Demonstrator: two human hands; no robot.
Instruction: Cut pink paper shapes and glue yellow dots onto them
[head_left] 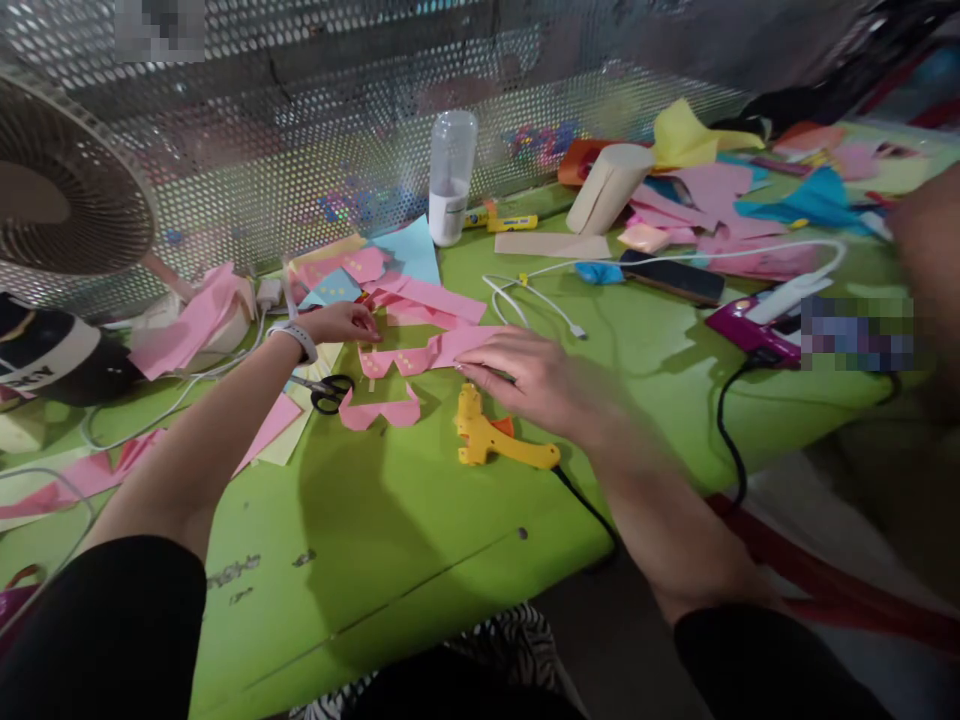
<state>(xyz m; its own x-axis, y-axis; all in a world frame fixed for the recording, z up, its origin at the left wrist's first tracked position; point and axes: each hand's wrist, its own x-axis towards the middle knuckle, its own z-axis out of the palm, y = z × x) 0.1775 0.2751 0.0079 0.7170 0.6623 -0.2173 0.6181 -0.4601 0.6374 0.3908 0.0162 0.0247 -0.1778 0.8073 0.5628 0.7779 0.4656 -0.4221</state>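
My right hand [529, 380] pinches the end of a pink paper strip [454, 345] between thumb and fingers. Joined to or overlapping that strip on its left is a pink cut-out with yellow dots [396, 360]. My left hand [346, 324], a white band on its wrist, hovers by the dotted cut-out with curled fingers; what they pinch, if anything, is hidden. Nearer to me lies a plain pink cut-out shaped like glasses [381, 412], beside black-handled scissors [330, 393]. A yellow glue gun [495, 440] rests just below my right hand.
A clear-topped bottle [451, 180] stands near the mesh wall, with a fan [67, 190] at left. A white cable [517, 290], a phone [671, 277] and a purple power strip [750, 335] lie to the right. Coloured paper [705, 195] is heaped behind them.
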